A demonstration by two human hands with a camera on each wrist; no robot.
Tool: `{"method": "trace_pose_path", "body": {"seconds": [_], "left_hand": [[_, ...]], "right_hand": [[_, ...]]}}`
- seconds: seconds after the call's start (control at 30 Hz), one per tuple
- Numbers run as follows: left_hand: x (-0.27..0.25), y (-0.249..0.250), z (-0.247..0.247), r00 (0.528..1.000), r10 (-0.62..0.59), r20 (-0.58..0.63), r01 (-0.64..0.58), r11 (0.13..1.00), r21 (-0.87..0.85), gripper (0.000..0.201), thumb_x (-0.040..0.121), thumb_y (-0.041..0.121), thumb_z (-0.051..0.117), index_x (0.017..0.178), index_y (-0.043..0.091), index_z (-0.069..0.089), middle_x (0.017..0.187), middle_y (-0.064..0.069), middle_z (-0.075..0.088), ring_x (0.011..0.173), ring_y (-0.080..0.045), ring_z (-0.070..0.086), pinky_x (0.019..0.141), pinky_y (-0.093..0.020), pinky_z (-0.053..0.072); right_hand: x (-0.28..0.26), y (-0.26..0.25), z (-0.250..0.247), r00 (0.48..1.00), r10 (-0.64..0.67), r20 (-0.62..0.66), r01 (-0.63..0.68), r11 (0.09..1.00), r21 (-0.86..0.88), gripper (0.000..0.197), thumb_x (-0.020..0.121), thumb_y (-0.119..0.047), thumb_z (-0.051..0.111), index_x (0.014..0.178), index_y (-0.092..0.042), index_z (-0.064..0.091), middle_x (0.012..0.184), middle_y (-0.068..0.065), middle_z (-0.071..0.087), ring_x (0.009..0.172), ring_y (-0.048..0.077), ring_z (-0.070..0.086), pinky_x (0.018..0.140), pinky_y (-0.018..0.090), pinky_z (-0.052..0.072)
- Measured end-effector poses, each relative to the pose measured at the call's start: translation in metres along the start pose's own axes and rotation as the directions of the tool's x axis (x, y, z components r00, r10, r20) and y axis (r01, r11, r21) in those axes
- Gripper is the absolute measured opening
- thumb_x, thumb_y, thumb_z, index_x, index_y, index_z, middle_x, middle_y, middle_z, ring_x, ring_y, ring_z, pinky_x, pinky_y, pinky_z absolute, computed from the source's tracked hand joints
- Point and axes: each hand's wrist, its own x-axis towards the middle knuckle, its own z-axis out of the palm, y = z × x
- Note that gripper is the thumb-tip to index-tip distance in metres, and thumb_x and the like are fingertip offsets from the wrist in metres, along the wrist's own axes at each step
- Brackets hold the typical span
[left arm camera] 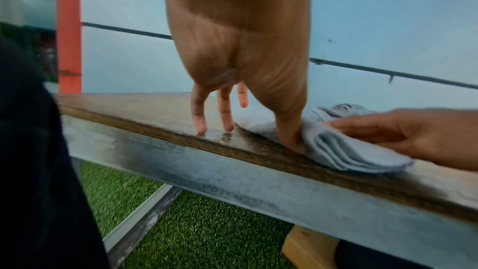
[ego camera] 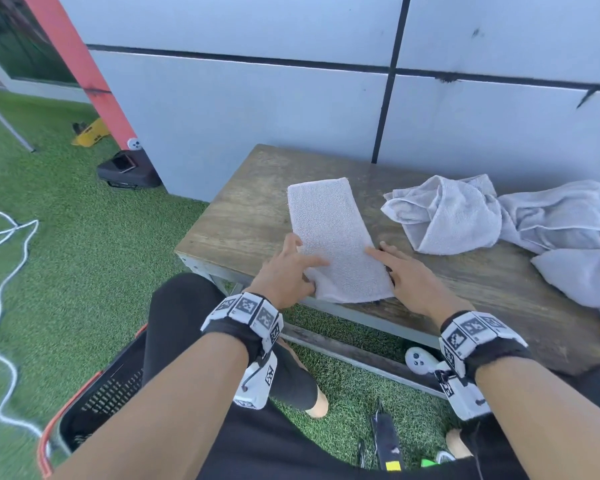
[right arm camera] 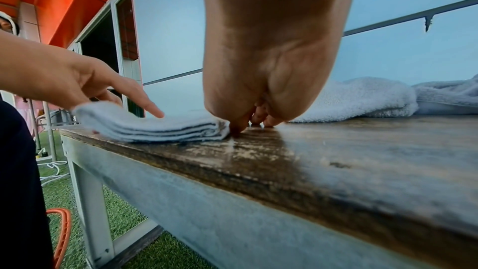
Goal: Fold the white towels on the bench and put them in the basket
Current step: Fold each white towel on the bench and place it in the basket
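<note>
A white towel, folded into a long strip of several layers, lies on the wooden bench. My left hand is at its near left corner. The index finger lies on top, the thumb digs in at the edge, and the other fingertips touch the wood. That corner is slightly raised. My right hand rests at the near right edge, with the index finger on the towel and the thumb tip on the bench against it. The black basket with an orange rim stands low on the left.
Unfolded white towels lie heaped on the right of the bench, against a grey panel wall. Green turf holds a white rope, a black case and a white controller under the bench.
</note>
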Motion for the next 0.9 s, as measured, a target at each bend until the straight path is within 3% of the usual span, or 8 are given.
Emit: {"method": "trace_pose_path", "body": {"seconds": [0.13,0.23,0.33,0.43,0.57,0.67,0.73,0.9], "left_hand": [[-0.004,-0.002,-0.004,0.990,0.069,-0.126,-0.096,0.969,-0.228,0.023,0.094,0.018,0.066,0.114,0.025,0.074,0.134,-0.003,0.043,0.112,-0.016,0.048,0.102,-0.037,0.047],[-0.004,0.005,-0.009,0.967,0.024,-0.255,-0.121,0.921,-0.371,0.017,0.097,0.024,0.062,0.110,0.019,0.073,0.111,0.003,0.059,0.090,-0.011,0.057,0.078,-0.029,0.053],[-0.007,0.013,-0.017,0.965,-0.054,-0.258,-0.116,0.793,-0.598,0.019,0.100,0.028,0.058,0.104,0.017,0.072,0.092,-0.016,0.070,0.058,-0.011,0.049,0.054,-0.026,0.042],[-0.007,0.013,-0.020,0.958,-0.086,-0.273,-0.122,0.740,-0.662,0.022,0.101,0.035,0.056,0.103,0.020,0.071,0.094,-0.010,0.073,0.066,-0.016,0.052,0.059,-0.036,0.044],[-0.010,0.005,-0.021,0.954,-0.156,-0.258,-0.082,0.689,-0.721,0.034,0.098,0.050,0.054,0.107,0.020,0.068,0.098,-0.001,0.074,0.081,-0.026,0.069,0.081,-0.050,0.058],[-0.013,-0.003,-0.018,0.950,-0.190,-0.247,-0.056,0.676,-0.735,0.032,0.101,0.047,0.049,0.117,0.025,0.066,0.097,0.005,0.075,0.084,-0.018,0.072,0.074,-0.041,0.062],[-0.013,-0.006,-0.013,0.950,-0.213,-0.230,-0.024,0.682,-0.731,0.040,0.100,0.054,0.046,0.113,0.021,0.065,0.087,0.000,0.073,0.069,-0.017,0.067,0.064,-0.037,0.058],[-0.003,-0.010,-0.001,0.966,-0.238,-0.100,0.096,0.692,-0.715,0.030,0.094,0.037,0.065,0.118,0.019,0.062,0.106,0.001,0.073,0.094,-0.015,0.071,0.078,-0.034,0.060]], "right_hand": [[-0.011,-0.003,-0.010,0.988,-0.005,0.152,0.002,1.000,0.015,0.089,0.090,0.017,0.044,0.147,-0.051,0.033,0.166,-0.017,0.003,0.151,0.008,0.013,0.113,0.035,0.037],[-0.016,-0.003,-0.018,0.969,-0.009,0.248,0.009,1.000,0.003,0.085,0.093,0.008,0.046,0.147,-0.055,0.027,0.164,-0.022,-0.003,0.152,0.008,0.006,0.116,0.037,0.024],[-0.011,-0.006,-0.021,0.966,-0.006,0.258,0.022,0.998,-0.058,0.082,0.089,-0.006,0.062,0.151,-0.046,0.025,0.165,-0.015,0.004,0.152,0.017,0.012,0.119,0.041,0.024],[-0.003,-0.016,-0.019,0.995,-0.052,0.086,0.053,0.999,-0.008,0.065,0.086,-0.028,0.075,0.143,-0.033,0.044,0.153,-0.002,0.035,0.139,0.020,0.036,0.117,0.050,0.031],[-0.004,-0.031,-0.026,0.979,-0.131,-0.155,0.157,0.974,0.164,0.033,0.095,-0.033,0.066,0.126,-0.026,0.064,0.136,-0.013,0.054,0.123,0.009,0.052,0.108,0.036,0.041],[-0.005,-0.043,-0.031,0.983,-0.145,-0.110,0.169,0.949,0.267,0.028,0.096,-0.038,0.062,0.118,-0.023,0.069,0.117,-0.014,0.069,0.108,0.009,0.063,0.094,0.035,0.049],[0.002,-0.042,-0.028,0.994,-0.101,-0.045,0.110,0.951,0.290,0.044,0.090,-0.056,0.060,0.105,-0.016,0.070,0.102,0.002,0.074,0.094,0.023,0.069,0.087,0.048,0.054],[0.022,-0.031,-0.014,0.999,0.038,0.035,-0.046,0.957,0.287,0.057,0.081,-0.066,0.054,0.100,-0.014,0.069,0.102,0.007,0.075,0.095,0.030,0.070,0.085,0.044,0.053]]}}
